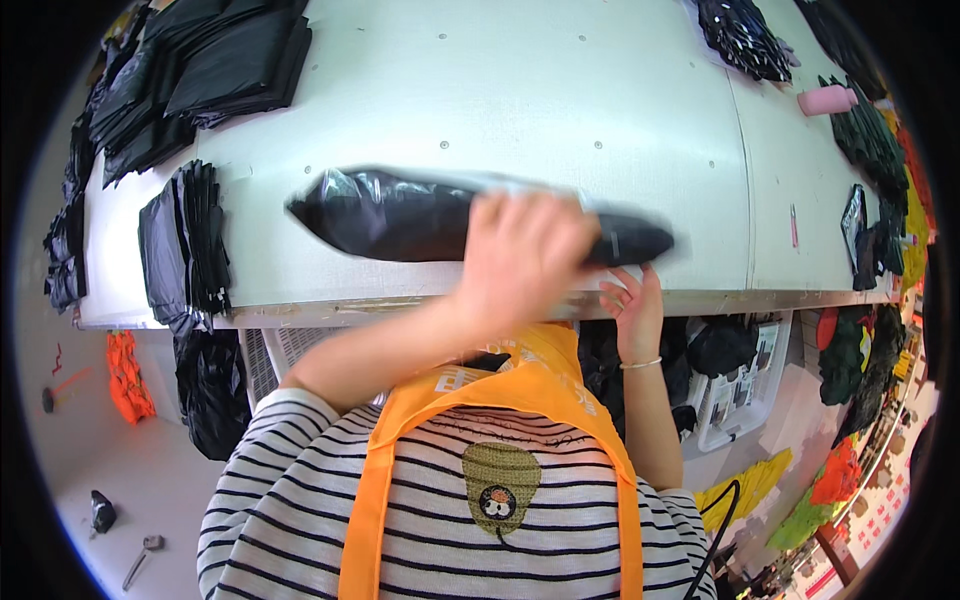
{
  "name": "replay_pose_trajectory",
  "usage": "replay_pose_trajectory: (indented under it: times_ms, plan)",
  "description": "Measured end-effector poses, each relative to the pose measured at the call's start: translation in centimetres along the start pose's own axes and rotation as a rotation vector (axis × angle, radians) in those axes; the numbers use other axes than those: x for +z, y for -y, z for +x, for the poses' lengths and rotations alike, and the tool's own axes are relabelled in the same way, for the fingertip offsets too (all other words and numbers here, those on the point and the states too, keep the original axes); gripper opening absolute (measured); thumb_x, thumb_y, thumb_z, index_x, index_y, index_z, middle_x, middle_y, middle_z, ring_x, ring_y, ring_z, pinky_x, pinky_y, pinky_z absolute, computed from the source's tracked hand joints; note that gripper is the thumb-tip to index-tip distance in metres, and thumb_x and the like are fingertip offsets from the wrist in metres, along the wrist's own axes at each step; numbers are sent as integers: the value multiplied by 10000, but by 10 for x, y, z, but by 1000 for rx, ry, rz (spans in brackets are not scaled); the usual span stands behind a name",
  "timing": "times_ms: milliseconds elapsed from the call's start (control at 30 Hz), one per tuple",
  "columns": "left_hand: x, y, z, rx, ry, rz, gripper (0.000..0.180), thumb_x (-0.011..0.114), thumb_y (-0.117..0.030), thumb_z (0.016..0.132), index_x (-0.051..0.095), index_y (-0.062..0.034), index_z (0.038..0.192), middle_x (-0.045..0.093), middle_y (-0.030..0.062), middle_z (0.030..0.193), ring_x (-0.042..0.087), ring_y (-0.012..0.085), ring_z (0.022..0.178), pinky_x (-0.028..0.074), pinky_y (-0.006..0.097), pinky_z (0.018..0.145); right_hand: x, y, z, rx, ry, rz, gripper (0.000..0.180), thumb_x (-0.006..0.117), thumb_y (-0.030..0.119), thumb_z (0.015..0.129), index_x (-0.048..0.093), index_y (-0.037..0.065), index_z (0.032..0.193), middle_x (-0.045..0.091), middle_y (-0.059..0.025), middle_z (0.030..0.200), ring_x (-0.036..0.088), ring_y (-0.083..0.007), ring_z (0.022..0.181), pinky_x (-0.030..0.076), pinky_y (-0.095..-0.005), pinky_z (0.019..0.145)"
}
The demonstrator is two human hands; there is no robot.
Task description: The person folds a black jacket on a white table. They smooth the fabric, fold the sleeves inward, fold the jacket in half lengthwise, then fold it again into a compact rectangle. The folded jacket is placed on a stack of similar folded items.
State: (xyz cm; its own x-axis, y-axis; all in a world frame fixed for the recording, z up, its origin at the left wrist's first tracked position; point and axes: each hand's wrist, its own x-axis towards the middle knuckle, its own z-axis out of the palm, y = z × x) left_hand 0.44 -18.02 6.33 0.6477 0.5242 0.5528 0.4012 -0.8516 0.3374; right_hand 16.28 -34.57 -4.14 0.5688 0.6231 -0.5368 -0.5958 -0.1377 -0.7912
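Left hand: the left hand [520,255], blurred, lies over the middle of a long black garment in a clear plastic bag [400,215]; its fingers curl down on the bag, but whether they are clamped on it I cannot tell.
Right hand: the right hand [632,305] sits at the table edge [330,305] under the bag's right end, fingertips touching it, fingers loosely bent; a firm hold cannot be told.
Bagged garment: it lies crosswise near the front of the white table, its left end puffed, its right end narrow and dark.
Step in hand: by my reading, the filled bag is being pressed flat or slid along the table.
Next move calls for: probably a steady hold at the narrow end, since the slick film may slip.
Containers: a white bin [740,395] under the table holds small packets; its contents are otherwise unclear.
Around: stacks of folded black bags [185,245] left, more black stacks [215,60] at the far left corner, a pink roll [825,99] far right.
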Motion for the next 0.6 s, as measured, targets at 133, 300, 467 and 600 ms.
replay_pose_trajectory:
  times_ms: [133,300,467,600]
  plan:
    - [-35,-14,-45,-192,325,-529,346,809,-230,676,633,-100,944,651,60,879,620,262,800,479,366,723,4,10,45,59,102,-31,842,545,457,922,73,47,1486,316,-255,1432,362,-298,1311,300,-418,1073]
    - [37,102,-109,-834,135,33,647,685,-306,813,415,-25,1330,477,245,1277,493,355,1160,403,429,968,13,-32,89,-396,-29,-731,985,695,367,836,66,-66,1459,223,-266,1482,257,-322,1370,216,-376,1115]
    - [49,99,-142,-1200,179,-188,833,646,-481,824,300,-3,1412,452,265,1274,483,388,1167,416,434,959,20,-24,93,-334,142,-675,963,663,362,858,42,-58,1463,159,-272,1505,202,-340,1398,186,-389,1128]
    - [33,56,-141,-1366,307,-170,1050,739,-471,728,141,-40,1476,434,263,1266,505,403,1121,441,445,923,10,-22,90,-419,230,-971,935,645,356,871,52,-57,1464,111,-269,1522,142,-347,1420,131,-401,1147]
